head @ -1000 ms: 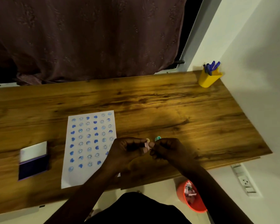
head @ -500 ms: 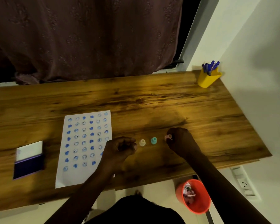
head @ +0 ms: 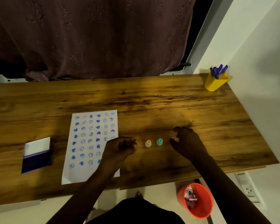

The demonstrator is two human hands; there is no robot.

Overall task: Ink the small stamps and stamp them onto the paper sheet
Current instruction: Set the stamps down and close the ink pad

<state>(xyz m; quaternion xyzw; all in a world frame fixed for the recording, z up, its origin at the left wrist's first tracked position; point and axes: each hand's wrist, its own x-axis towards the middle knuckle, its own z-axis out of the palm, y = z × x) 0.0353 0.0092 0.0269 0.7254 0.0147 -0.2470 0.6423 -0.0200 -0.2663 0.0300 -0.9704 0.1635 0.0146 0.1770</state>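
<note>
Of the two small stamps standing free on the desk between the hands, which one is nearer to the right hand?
The teal stamp. It stands beside the cream stamp, on the side toward the right hand; the cream one is closer to the left hand.

You've got 2 small stamps – cream (head: pixel 148 143) & teal (head: pixel 159 141) – 1 paper sheet (head: pixel 81 173), 1 ink pad (head: pixel 36 155), 1 yellow pen cup (head: pixel 214 84), 1 orange bin (head: pixel 200 207).

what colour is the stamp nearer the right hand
Teal; the stamp shows best in the head view, beside the right hand.
</note>
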